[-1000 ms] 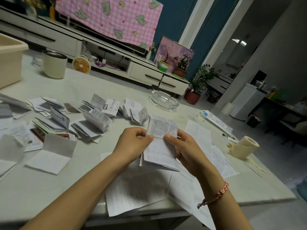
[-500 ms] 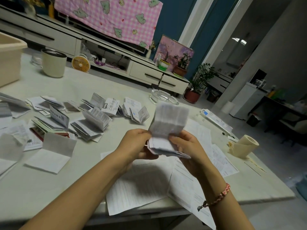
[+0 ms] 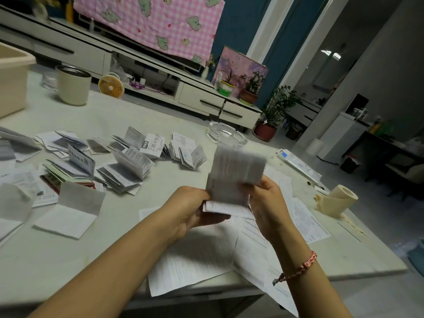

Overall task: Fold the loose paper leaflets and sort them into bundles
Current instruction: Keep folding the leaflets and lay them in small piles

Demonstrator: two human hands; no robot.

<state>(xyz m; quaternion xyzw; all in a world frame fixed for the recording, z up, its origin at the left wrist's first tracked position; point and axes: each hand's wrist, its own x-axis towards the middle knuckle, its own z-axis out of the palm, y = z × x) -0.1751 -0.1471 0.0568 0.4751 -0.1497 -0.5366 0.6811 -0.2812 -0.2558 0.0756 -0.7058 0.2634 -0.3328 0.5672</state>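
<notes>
Left hand (image 3: 190, 210) and right hand (image 3: 267, 203) pinch the leaflet (image 3: 234, 177) mid-frame; its blurred upper flap could crease askew.

Dim room: blue wall (image 3: 238, 31), white cabinet (image 3: 199, 97), grey floor (image 3: 376, 203).

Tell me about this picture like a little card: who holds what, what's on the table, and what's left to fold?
Hands: left hand and right hand both hold one leaflet above the table
Leaflet look: blurred, partly folded
Folded already: folded leaflets lie in bunches on the person's left
Left to fold: flat sheets lie below the hands at the near edge
Other things: mug, glass ashtray, paper roll
</notes>
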